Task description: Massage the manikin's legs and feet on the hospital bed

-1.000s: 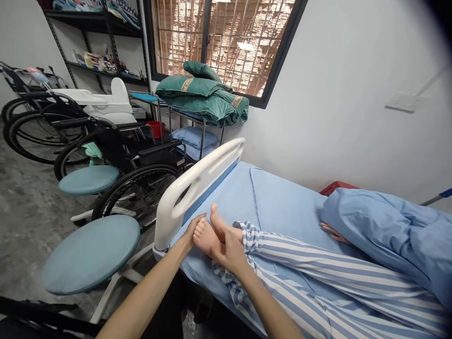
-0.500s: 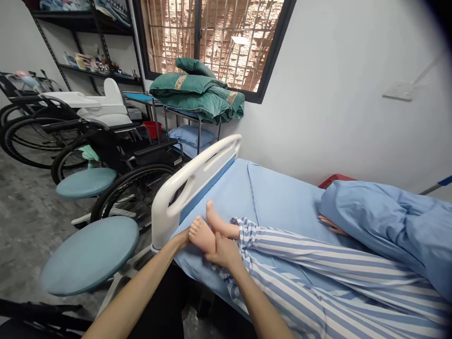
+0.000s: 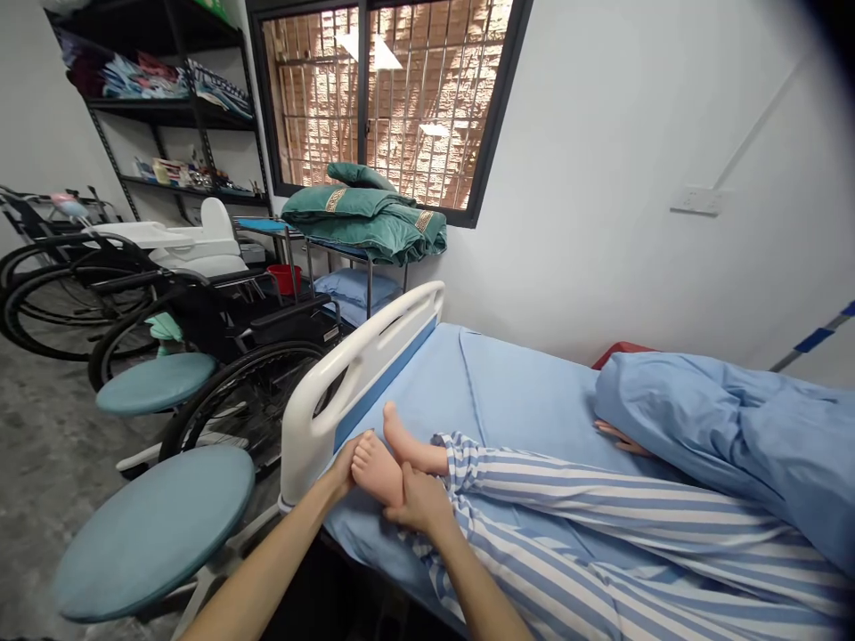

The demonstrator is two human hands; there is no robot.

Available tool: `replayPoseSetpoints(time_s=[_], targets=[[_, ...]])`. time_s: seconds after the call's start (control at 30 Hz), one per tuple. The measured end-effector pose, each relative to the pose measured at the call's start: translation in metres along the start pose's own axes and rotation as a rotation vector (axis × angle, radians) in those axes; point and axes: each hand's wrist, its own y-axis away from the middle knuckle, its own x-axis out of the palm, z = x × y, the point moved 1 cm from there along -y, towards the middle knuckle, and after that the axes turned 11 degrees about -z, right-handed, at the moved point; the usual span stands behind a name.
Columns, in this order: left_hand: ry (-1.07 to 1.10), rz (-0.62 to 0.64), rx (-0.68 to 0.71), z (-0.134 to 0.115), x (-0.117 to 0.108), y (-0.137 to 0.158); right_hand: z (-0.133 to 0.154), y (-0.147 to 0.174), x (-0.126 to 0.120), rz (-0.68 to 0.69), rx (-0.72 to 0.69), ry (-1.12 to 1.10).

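On the bed [image 3: 521, 378] lie two smooth bare feet at the ends of blue-and-white striped trousers [image 3: 567, 481]. My left hand [image 3: 344, 465] is closed on the front part of the nearer foot [image 3: 378, 472], its fingers mostly hidden behind the toes and sole. Wrapped round the ankle of that same foot is my right hand [image 3: 424, 503], with the thumb on the near side. The farther foot [image 3: 409, 443] rests on the sheet just beyond, toes up. A blue quilt [image 3: 708, 418] covers the upper part of the lying figure, and a hand [image 3: 622, 436] shows under its edge.
The white footboard [image 3: 304, 436] rises just left of the feet. Beyond it stand a black wheelchair [image 3: 260, 356] and two round teal seats, the nearer one [image 3: 160, 530] close to my left arm. Folded green quilts [image 3: 367, 214] lie on a stand under the window.
My view has tilted upward, so the bed and feet sit lower in the picture. Both hands keep their hold on the nearer foot, and more of my left hand shows.
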Motion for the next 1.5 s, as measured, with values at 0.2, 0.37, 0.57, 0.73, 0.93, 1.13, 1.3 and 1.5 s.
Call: replayPoseSetpoints(time_s=[0.2,0.37,0.57,0.73,0.93,1.13,1.3,1.5], targets=[[-0.549,-0.502,0.266,0.005,0.027,0.019,-0.004,-0.002,0.005,-0.007,0.008,0.003],[-0.558,-0.544,0.304,0.013,0.037,0.015,-0.004,-0.004,0.005,-0.003,0.015,-0.013],[-0.235,-0.036,0.046,0.03,0.021,-0.003,-0.005,-0.005,0.004,0.017,0.03,-0.035],[0.022,0.69,-0.162,0.089,-0.009,-0.011,-0.005,-0.002,0.003,-0.012,0.013,-0.053],[0.156,0.873,-0.194,0.102,-0.024,0.029,0.003,0.011,-0.017,-0.22,-0.139,-0.15],[0.142,0.941,0.159,0.032,-0.038,0.056,-0.056,0.034,-0.053,-0.51,0.057,-0.032],[0.117,0.857,0.743,-0.032,-0.002,0.08,-0.114,0.067,-0.066,-0.553,0.133,0.1],[-0.431,0.639,1.134,-0.028,0.058,0.09,-0.126,0.091,-0.057,-0.565,0.176,0.193]])
